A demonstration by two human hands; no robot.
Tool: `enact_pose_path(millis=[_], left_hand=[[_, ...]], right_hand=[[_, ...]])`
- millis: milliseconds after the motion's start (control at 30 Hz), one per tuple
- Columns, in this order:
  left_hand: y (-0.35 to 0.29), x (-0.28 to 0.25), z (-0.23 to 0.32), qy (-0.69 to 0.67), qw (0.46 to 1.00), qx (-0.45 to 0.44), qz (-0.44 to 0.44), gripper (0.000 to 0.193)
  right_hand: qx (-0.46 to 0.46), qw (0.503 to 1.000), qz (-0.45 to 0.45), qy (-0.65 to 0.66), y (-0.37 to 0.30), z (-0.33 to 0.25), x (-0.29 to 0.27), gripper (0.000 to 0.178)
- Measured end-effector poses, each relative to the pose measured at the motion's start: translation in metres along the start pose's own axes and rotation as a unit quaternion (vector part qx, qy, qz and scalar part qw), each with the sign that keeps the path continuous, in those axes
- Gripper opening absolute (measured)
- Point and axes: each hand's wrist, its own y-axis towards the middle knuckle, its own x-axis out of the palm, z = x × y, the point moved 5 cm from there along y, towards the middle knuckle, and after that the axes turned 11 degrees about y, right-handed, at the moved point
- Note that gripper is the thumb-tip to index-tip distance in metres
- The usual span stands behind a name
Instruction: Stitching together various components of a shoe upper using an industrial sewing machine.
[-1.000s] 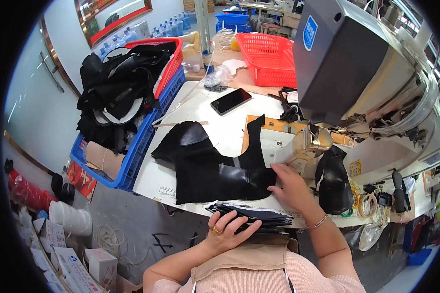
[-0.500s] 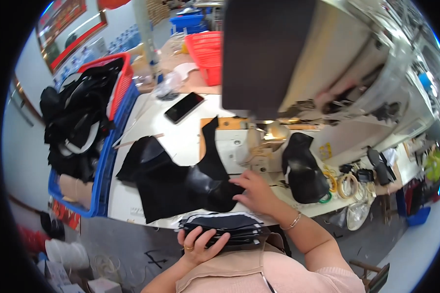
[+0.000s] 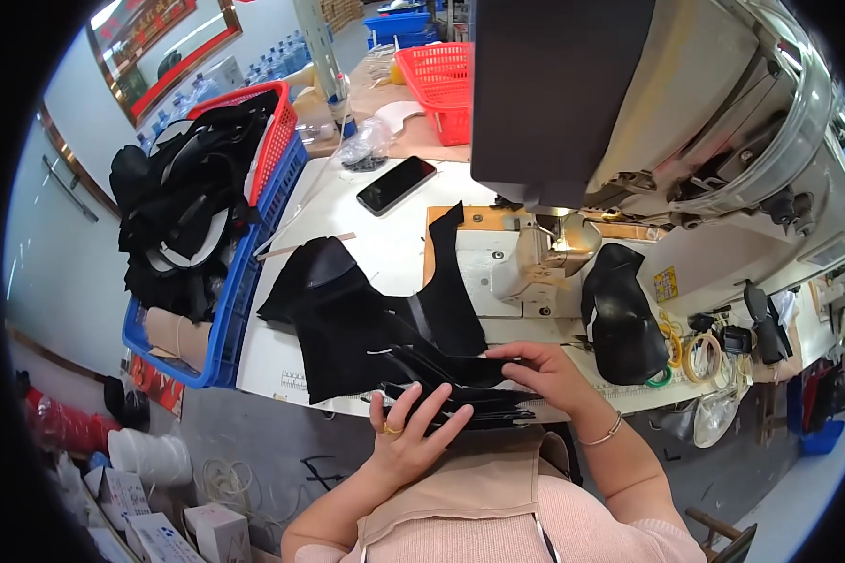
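Observation:
At the table's front edge my left hand [image 3: 411, 430] grips a stack of black cut pieces [image 3: 498, 414], fingers over the top and spread a little. My right hand [image 3: 551, 377] pinches the right end of a black piece [image 3: 474, 372] just above that stack; where the two pieces part cannot be made out. A larger black cut piece [image 3: 336, 314] lies flat beyond my hands, one curved arm reaching toward the sewing machine [image 3: 556, 251]. To the right of the needle area rests a black moulded piece [image 3: 623, 319] with a shiny surface.
A blue crate [image 3: 223, 333] and red basket [image 3: 282, 131] heaped with black pieces [image 3: 192, 178] stand at the left. A phone [image 3: 396, 185] lies on the white table [image 3: 268, 361]. Tape rolls [image 3: 701, 358] sit at the right. The machine's head [image 3: 714, 103] overhangs the far right.
My right hand has gone from the flat piece to the stack's right end and pinches a black piece there. The stack's upper pieces have fanned up. The whole view has shifted.

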Motion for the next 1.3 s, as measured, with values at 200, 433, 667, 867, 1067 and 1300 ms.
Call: enact_pose_path(millis=[200, 433, 667, 867, 1067, 1300], left_hand=[[0.001, 0.000, -0.002, 0.003, 1.000, 0.002, -0.028, 0.036], [-0.004, 0.002, -0.002, 0.001, 1.000, 0.018, -0.014, 0.035], [-0.010, -0.001, -0.002, -0.008, 0.999, 0.028, 0.025, 0.027], [-0.022, -0.002, -0.003, -0.007, 0.997, 0.054, 0.059, 0.027], [-0.032, -0.003, -0.006, -0.052, 0.992, 0.063, 0.092, 0.027], [-0.044, 0.000, -0.006, -0.075, 0.987, 0.063, 0.126, 0.027]], right_hand=[[-0.062, 0.985, -0.100, 0.123, -0.009, 0.003, -0.002, 0.052], [-0.038, 0.988, -0.127, 0.072, -0.022, 0.000, 0.009, 0.071], [-0.045, 0.984, -0.146, 0.087, -0.024, 0.000, 0.015, 0.065], [-0.043, 0.994, -0.102, 0.022, -0.028, 0.004, 0.015, 0.056], [-0.088, 0.983, -0.154, -0.053, -0.030, -0.001, 0.014, 0.056], [-0.118, 0.964, -0.191, -0.145, -0.034, 0.000, 0.016, 0.052]])
